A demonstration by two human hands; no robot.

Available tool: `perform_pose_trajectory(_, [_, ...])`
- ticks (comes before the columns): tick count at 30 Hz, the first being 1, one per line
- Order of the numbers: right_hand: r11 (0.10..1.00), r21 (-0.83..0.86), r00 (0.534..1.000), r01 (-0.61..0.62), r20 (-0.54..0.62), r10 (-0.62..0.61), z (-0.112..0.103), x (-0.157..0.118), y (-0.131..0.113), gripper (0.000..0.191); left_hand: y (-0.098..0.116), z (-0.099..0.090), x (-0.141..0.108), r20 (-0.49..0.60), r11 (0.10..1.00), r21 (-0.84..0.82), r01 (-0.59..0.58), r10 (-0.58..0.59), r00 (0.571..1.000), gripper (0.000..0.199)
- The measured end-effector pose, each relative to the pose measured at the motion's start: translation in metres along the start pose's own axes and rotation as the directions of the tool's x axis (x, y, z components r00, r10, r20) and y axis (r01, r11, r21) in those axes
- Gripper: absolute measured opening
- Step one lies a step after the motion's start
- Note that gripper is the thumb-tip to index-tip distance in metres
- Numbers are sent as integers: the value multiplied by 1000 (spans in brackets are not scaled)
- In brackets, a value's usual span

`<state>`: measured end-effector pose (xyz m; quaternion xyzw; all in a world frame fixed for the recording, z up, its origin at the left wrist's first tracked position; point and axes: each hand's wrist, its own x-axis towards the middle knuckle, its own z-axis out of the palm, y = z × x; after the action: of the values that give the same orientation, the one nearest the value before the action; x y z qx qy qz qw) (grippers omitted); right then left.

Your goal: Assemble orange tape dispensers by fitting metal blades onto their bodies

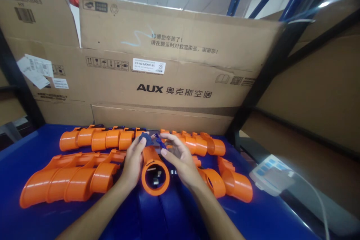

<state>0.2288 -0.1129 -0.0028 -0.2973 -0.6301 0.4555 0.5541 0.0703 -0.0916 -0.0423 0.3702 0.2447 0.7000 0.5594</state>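
Far left of the left fingers, two rows of orange tube parts [78,182] crowd the blue table [17,172], their right ends lost behind the left hand [135,159] and forearm. There's open blue surface left of that forearm, running down out of view. Here are the left fingers, gripping a dark blue piece [145,139] under the thumb, its lower outline hard to read. Just below the fingertips, between both hands, sits the orange tube [167,180], open end facing us, upper end covered; the bright shapes inside its bore can't be made out. Behind the fingertips a dark grey object [154,135] peeks through, mostly blocked, and a cardboard box [180,101] walls off the back. Over to the right hand [181,159]: thumb and fingers pinch a small blue strip [160,141], exact contact blurred. Right of those fingers, more orange parts [237,187], some hidden by the hand; farther right, a white device [271,174] crowds the table edge, display washed out, its cord [316,195] cut off below.
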Motion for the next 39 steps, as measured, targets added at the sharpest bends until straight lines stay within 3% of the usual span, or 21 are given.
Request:
perform_pose_trajectory(11, [982, -158, 995, 102, 36, -98, -12, 6, 10, 35, -5, -7, 0, -5, 996, 79, -42, 43, 999, 49])
perform_pose_trajectory(19, [983, -179, 998, 47, 50, -39, -11, 5, 7, 36, -2, -4, -1, 11, 998, 29, -52, 52, 999, 48])
perform_pose_trajectory(23, [990, -143, 999, 13, 33, -9, -9, 3, 4, 48, 3, -3, -4, 41, 997, 37, -62, 61, 997, 56])
perform_pose_trajectory(32, [965, -246, 992, 95, 100, -72, -9, -2, -6, 44, 6, -2, -8, 86, 992, 53, -114, 109, 990, 61])
perform_pose_trajectory(35, [920, -360, 987, 158, 94, -133, -14, -2, -10, 44, 7, -1, -9, 169, 994, 31, -107, 100, 981, 60])
perform_pose_trajectory(39, [746, -604, 957, 282, 118, -267, -19, -1, -14, 56, 7, 1, -9, 198, 990, 45, -131, 120, 973, 58])
